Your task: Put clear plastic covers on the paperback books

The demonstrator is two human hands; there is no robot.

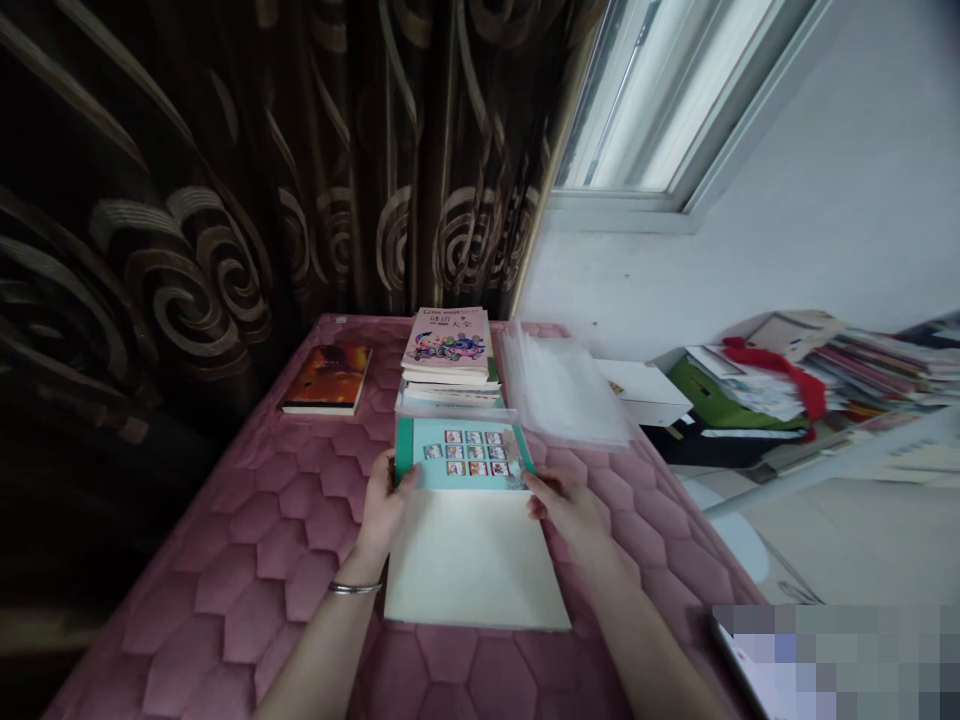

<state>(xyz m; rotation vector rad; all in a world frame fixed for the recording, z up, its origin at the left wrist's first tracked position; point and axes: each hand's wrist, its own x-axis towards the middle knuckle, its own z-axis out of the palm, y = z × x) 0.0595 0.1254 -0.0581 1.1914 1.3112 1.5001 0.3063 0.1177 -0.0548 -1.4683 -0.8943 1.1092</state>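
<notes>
A book with a teal and light-blue cover [420, 435], printed with rows of small pictures, is held by its two sides. My left hand [384, 500], with a silver bangle at the wrist, grips its left edge, thumb on top. On the opposite edge, my right hand [562, 503] pinches the cover near its lower right corner. Below the book lies a blank cream-white rectangle [478, 565]; I cannot tell whether it is a separate book or part of the held one. Just beyond is a stack of books [448, 345] with a pink, illustrated cover on top.
Clear plastic sheets [566, 385] lie right of the stack, beside a white box [645, 390]. An orange-and-dark book [328, 380] rests at the left on the pink quilted surface [255, 560]. Papers and a green bag [709, 395] are piled farther right. A patterned curtain [337, 200] hangs behind.
</notes>
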